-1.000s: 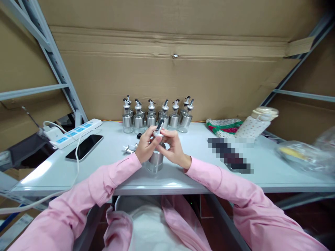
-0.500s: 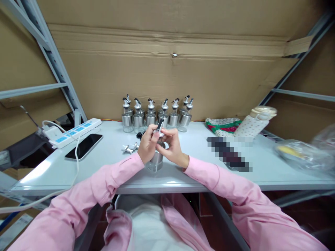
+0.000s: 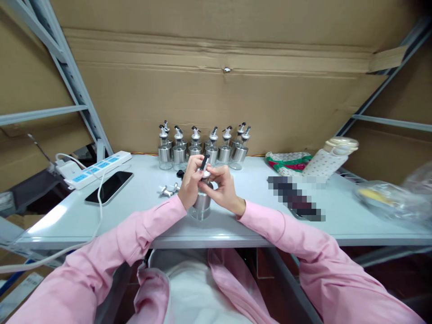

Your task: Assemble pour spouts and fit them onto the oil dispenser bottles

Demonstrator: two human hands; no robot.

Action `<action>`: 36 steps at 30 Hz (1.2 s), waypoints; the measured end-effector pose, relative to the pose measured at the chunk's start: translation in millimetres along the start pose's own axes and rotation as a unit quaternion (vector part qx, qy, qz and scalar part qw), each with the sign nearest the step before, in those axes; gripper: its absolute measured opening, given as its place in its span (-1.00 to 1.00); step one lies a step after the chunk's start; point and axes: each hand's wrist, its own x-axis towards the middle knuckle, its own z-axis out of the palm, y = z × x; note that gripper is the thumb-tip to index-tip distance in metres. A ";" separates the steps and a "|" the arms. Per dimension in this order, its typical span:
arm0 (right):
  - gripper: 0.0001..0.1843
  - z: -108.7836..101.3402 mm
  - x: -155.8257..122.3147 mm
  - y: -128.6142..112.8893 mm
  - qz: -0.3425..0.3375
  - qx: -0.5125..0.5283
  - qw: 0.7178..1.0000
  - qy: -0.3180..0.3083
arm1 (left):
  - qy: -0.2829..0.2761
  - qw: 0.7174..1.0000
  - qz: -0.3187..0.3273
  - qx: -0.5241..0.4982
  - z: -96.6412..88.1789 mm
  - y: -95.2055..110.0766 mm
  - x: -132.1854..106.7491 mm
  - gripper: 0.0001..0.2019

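Note:
A glass bottle with a steel sleeve (image 3: 201,203) stands upright near the table's front edge. Its silver pour spout with a black flap (image 3: 204,163) sits at the neck, between my two hands. My left hand (image 3: 189,183) is closed round the spout from the left, fingers bent. From the right, my right hand (image 3: 221,186) pinches the spout's base with thumb and fingers; the neck is partly hidden. Several loose silver spout parts (image 3: 166,191) lie just left of my left hand, and a small black cap (image 3: 180,173) lies behind them.
Several matching bottles (image 3: 178,154) with spouts stand along the cardboard back wall. A power strip (image 3: 101,170), a phone (image 3: 110,188) and a white cable lie at the left. On the right are a dotted white flask (image 3: 326,162), a patterned cloth (image 3: 286,163) and a plastic-wrapped bundle (image 3: 388,198).
Both hands stay on the spout, with only a slight shift of the fingers round it. The bottle has kept its place.

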 end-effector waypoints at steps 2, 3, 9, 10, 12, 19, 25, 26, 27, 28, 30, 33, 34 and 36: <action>-0.63 -0.6 2.0 -0.8 0.007 -0.013 1.000 -0.010 | 0.005 1.000 -0.001 -0.031 -0.7 -1.6 0.2 -0.80; -0.64 -0.8 2.8 -1.3 0.010 -0.017 1.000 -0.013 | 0.004 0.999 -0.001 -0.046 -0.9 -1.9 0.2 -0.81; -0.67 -0.1 -0.2 -0.8 0.021 -0.014 1.000 -0.008 | -0.014 0.999 0.001 -0.044 -1.5 0.0 -5.3 -0.76; -0.66 0.1 -1.2 -0.7 0.022 -0.009 1.000 -0.010 | -0.022 0.999 -0.001 -0.029 -2.4 0.4 -7.1 -0.73; -0.65 -0.4 -0.4 -1.8 0.027 0.006 1.000 -0.015 | -0.050 0.999 0.000 0.004 -6.0 0.8 -9.9 -0.66; -0.66 -30.3 47.5 -3.7 0.045 0.019 0.993 0.112 | -0.074 0.995 -0.007 0.067 -38.3 -9.9 5.3 -0.51; -0.64 -73.5 61.0 49.9 0.083 -0.111 0.975 0.172 | -0.045 0.985 -0.029 0.162 -54.0 -26.6 8.7 -0.65; -0.65 -77.2 57.6 61.2 0.098 -0.132 0.971 0.175 | -0.060 0.982 -0.025 0.177 -53.6 -26.9 6.8 -0.66; -0.65 -79.7 54.0 71.6 0.112 -0.146 0.967 0.174 | -0.076 0.979 -0.016 0.191 -52.8 -26.6 4.8 -0.67; -0.64 -81.0 51.1 80.9 0.123 -0.156 0.964 0.176 | -0.092 0.975 -0.002 0.204 -52.0 -25.7 2.8 -0.67; -0.66 -81.2 48.3 95.5 0.136 -0.167 0.960 0.181 | -0.122 0.963 0.033 0.237 -51.3 -23.5 -0.3 -0.69; -0.67 -78.5 51.8 109.8 0.141 -0.186 0.956 0.176 | -0.162 0.937 0.079 0.300 -52.7 -21.0 -3.0 -0.71; -0.68 -77.4 53.8 113.9 0.141 -0.195 0.955 0.172 | -0.174 0.928 0.091 0.317 -53.4 -20.8 -3.7 -0.71; -0.70 -75.3 57.0 122.9 0.147 -0.213 0.952 0.162 | -0.194 0.914 0.109 0.340 -54.6 -20.9 -5.1 -0.71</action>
